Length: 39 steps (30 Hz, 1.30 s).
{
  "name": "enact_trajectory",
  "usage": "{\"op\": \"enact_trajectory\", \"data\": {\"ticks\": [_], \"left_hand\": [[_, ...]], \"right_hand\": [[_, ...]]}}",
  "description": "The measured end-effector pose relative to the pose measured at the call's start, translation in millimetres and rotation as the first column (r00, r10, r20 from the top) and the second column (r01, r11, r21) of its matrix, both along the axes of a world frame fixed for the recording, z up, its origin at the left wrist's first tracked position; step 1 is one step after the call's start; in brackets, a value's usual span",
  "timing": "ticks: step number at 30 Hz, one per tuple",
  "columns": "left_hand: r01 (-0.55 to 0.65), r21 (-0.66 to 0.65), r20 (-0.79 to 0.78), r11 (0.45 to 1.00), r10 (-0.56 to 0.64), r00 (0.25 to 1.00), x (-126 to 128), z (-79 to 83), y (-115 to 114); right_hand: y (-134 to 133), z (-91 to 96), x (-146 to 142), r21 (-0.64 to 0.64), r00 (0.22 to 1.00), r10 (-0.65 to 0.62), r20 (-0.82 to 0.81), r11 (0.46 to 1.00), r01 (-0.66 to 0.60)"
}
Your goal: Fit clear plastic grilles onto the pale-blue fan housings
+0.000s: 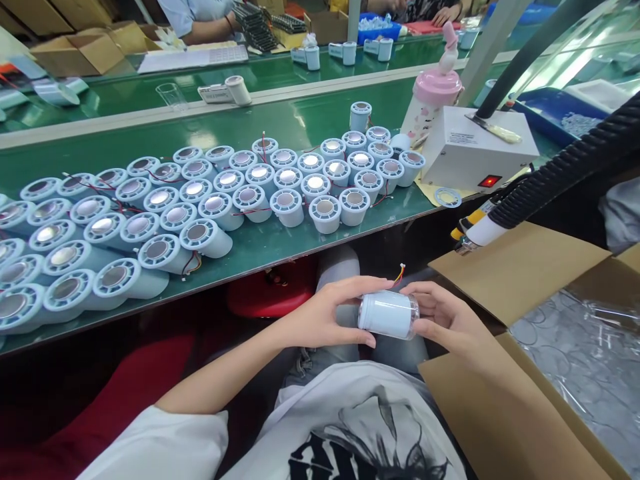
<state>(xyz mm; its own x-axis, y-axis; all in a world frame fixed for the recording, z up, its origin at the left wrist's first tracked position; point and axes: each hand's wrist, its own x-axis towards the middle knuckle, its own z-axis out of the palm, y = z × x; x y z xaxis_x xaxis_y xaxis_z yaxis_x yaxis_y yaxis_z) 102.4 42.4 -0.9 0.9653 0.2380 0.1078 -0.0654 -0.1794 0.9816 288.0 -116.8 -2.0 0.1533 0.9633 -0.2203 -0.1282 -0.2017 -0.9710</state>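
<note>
Over my lap I hold a light-blue cylindrical housing (387, 313) lying on its side. A clear plastic sleeve (415, 316) surrounds it and sticks out past its right end. My left hand (333, 313) grips the left end between thumb and fingers. My right hand (445, 317) has its thumb and fingers closed around the right end, at the sleeve's rim. A short red and yellow wire with a white connector (401, 268) rises behind the housing. On the green bench (270, 243) stand several similar housings (325, 212) with silvery round centres, some trailing thin wires.
An open cardboard box (465, 400) with clear plastic sleeves (565, 360) is at my right. A white box with a lit red switch (480, 150), a pink-lidded bottle (433, 97) and a black corrugated hose (560, 167) stand nearby. Co-workers' arms (210, 30) show across the line.
</note>
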Motion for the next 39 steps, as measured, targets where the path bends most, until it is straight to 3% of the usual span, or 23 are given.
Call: {"op": "enact_trajectory", "data": {"ticks": [11, 20, 24, 30, 33, 35, 37, 39], "left_hand": [[0.027, 0.062, 0.042, 0.998, -0.030, 0.999, -2, -3.1, 2], [0.040, 0.017, 0.066, 0.999, -0.041, 0.997, -3, -4.8, 2], [0.044, -0.025, 0.085, 0.999, -0.042, 0.996, -3, -6.5, 1], [0.014, 0.018, 0.084, 1.000, -0.016, 0.996, -3, -5.6, -1], [-0.011, -0.010, 0.038, 1.000, 0.011, 0.999, -4, -2.4, -4], [-0.042, -0.049, -0.023, 0.998, 0.041, 0.999, -5, 0.1, -6], [-0.066, -0.108, -0.086, 0.992, 0.057, 0.995, -6, 2.4, -7], [-0.076, -0.189, -0.135, 0.979, 0.050, 0.990, -7, 4.0, -6]], "right_hand": [[8, -6.0, -2, -0.171, 0.980, -0.038, -0.195, 0.985, 0.004], [17, -2.1, -15, -0.304, 0.943, -0.080, -0.323, 0.952, -0.024], [21, 2.5, -19, -0.411, 0.908, -0.095, -0.408, 0.907, -0.090], [21, 5.8, -17, -0.535, 0.848, -0.113, -0.518, 0.816, -0.218], [19, 0.8, -16, -0.497, 0.837, -0.054, -0.544, 0.825, -0.270], [16, -5.3, -15, -0.406, 0.855, 0.002, -0.518, 0.880, -0.248], [12, -11.6, -14, -0.246, 0.902, 0.019, -0.431, 0.959, -0.138], [7, -15.7, -12, -0.049, 0.957, -0.015, -0.288, 0.999, 0.001]]}}
